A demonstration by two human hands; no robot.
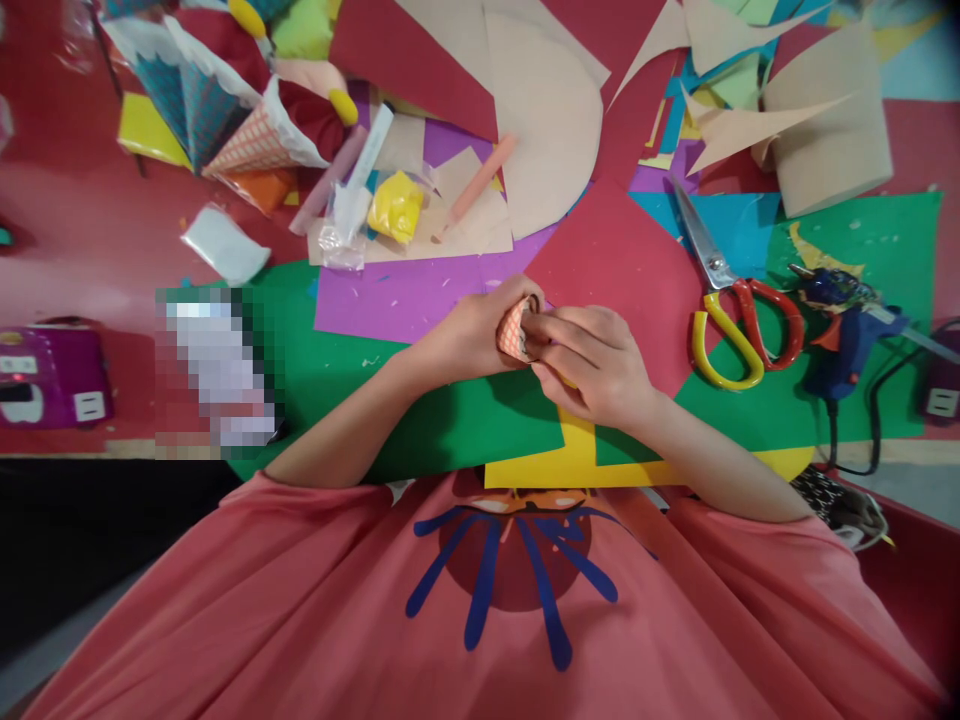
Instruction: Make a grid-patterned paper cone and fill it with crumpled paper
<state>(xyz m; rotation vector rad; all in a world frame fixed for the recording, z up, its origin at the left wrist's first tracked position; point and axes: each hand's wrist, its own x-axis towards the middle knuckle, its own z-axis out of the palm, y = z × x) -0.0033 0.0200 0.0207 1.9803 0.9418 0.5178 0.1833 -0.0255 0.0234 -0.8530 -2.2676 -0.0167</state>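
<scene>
Near the middle of the head view, a small orange-and-white checked paper cone [514, 332] is held above the coloured sheets. My left hand [478, 335] is closed around it from the left. The fingers of my right hand [592, 362] are bunched together, with some fingertips at the cone's open end; those tips are partly hidden inside it. Under my hands lie a green sheet [465, 420], a red sheet [622, 270] and a yellow strip [577, 472].
Right of my hands are scissors [718, 275] with red and yellow handles and a blue glue gun [847, 350] with its cable. Larger checked cones [259, 135], a yellow packet [396, 207] and a white packet [226, 245] lie at the upper left.
</scene>
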